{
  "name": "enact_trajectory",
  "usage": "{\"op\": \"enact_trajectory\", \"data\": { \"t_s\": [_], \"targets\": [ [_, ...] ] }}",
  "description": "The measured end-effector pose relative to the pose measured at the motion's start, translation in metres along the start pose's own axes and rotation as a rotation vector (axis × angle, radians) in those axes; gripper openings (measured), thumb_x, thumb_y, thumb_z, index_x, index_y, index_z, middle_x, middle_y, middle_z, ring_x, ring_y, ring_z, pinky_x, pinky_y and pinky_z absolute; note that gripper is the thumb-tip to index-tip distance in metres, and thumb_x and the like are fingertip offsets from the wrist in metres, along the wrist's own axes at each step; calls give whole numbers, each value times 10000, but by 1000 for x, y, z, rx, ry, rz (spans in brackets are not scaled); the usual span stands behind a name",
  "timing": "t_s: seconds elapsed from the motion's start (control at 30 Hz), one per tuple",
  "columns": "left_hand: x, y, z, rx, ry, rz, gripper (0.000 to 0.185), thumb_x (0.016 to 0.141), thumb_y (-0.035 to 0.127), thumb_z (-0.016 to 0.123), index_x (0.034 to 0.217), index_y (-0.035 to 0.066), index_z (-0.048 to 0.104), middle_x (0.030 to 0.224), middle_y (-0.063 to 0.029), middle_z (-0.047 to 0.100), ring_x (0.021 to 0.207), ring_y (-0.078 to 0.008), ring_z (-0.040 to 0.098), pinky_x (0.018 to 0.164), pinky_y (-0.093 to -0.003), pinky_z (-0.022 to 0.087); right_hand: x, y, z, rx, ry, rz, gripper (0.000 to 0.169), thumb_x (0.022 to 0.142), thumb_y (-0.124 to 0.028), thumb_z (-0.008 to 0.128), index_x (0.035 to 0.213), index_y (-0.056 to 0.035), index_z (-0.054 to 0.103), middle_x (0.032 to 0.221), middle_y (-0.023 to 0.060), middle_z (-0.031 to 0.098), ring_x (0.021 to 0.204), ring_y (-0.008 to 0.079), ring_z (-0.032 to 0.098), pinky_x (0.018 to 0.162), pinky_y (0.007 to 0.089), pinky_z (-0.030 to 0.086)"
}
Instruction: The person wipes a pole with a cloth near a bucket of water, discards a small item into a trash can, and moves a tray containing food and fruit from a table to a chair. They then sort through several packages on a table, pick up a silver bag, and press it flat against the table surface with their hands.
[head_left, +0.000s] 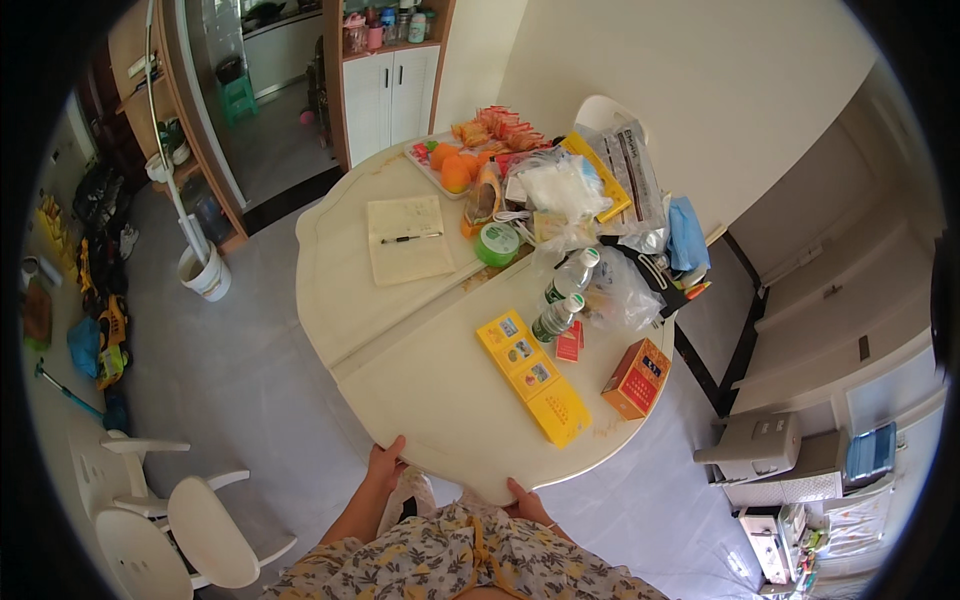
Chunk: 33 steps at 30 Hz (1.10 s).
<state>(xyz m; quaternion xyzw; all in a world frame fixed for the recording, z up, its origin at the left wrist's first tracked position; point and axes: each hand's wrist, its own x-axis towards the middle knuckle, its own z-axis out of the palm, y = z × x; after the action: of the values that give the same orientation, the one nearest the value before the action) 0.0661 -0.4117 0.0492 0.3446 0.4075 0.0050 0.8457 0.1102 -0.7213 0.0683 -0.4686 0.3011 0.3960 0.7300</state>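
Observation:
My left hand (387, 461) grips the near edge of a cream table (420, 390), thumb on top and fingers beneath. Further right along that edge, my right hand (527, 502) holds it the same way. Beyond them a yellow folded carton (534, 379) lies flat with small pictures on it. Two clear water bottles, one in front (557, 319) and one behind (571, 277), stand by red cards (568, 343). An orange-red box (636, 379) is near the right edge. At the back left, an open notebook (409, 255) bears a black pen (411, 238).
Oranges (455, 174) on a tray, wrapped snacks (506, 127), a green round container (496, 244) and plastic bags (559, 184) crowd the table's far side. White chairs (214, 532) stand at lower left, a white bucket (205, 277) at left. Grey storage bins (757, 448) are at right.

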Motion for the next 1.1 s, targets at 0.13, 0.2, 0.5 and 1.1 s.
{"op": "enact_trajectory", "data": {
  "t_s": [0.13,0.2,0.5,1.1],
  "targets": [
    [-3,-8,10,-19,45,32,512,846,248,627,1246,43,381,1200,-101,496,1068,-247,509,862,-422,447,-13,-31,-16,-239,-16,98,424,871,-288,596,1149,11,478,1101,109,555,965,206,572,834,356,494],
    [-5,-19,14,-59,54,70,510,850,271,622,1240,41,388,1202,-104,496,1076,-256,507,881,-433,434,12,-35,-62,-100,2,-51,443,861,-352,594,1135,-15,508,1066,97,585,951,188,576,830,350,477],
    [-74,-108,115,-14,168,-33,501,850,320,624,1233,67,423,1164,-71,514,1054,-253,516,827,-447,464,18,-168,-142,214,249,-454,360,820,-314,648,1041,-55,532,953,42,604,880,159,578,734,323,470],
    [-72,-137,141,-123,316,95,544,832,279,659,1206,-52,444,1134,-138,558,992,-255,579,792,-393,517,5,-194,-166,169,11,-335,369,815,-164,667,1085,32,510,1026,105,601,940,204,595,799,340,506]
  ]
}}
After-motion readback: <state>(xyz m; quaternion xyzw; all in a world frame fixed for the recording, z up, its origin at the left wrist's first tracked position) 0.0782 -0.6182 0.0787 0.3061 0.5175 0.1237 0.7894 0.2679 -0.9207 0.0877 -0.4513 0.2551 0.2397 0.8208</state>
